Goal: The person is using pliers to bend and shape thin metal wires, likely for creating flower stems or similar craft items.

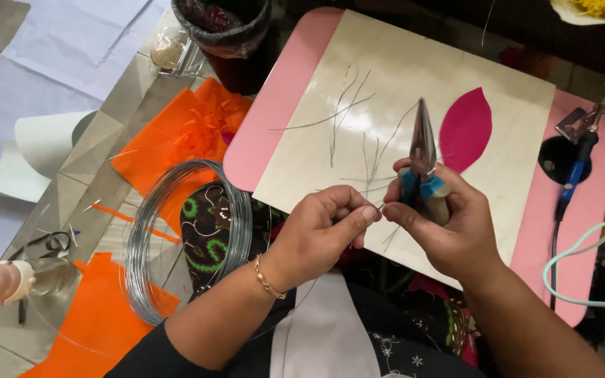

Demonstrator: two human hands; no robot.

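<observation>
Over the lap board, centre: both hands meet above the near edge of a pale board with pink borders [295, 84].
Left hand [320, 227]: fingers pinched shut on the end of a thin wire piece [379, 207]; a gold bracelet [269, 278] circles the wrist.
Right hand [449, 224]: clenched around the blue and grey handles of needle-nose pliers [423, 150], whose tip points away from the person; its fingertips meet the left hand's at the wire.
On the board: several cut wire strands [348, 112] lie scattered, just left of a magenta leaf-shaped cutout [465, 129].
Left of the board: a coil of silver wire [150, 231] rests on orange paper sheets [176, 133].
Far left: a glue bottle [8, 278] lies on its side.
Right edge: a blue-handled glue gun [577, 164] sits on the pink border, with a pale green cord [568, 255] looping near it.
Top: a dark cup [227, 35] stands beyond the board.
</observation>
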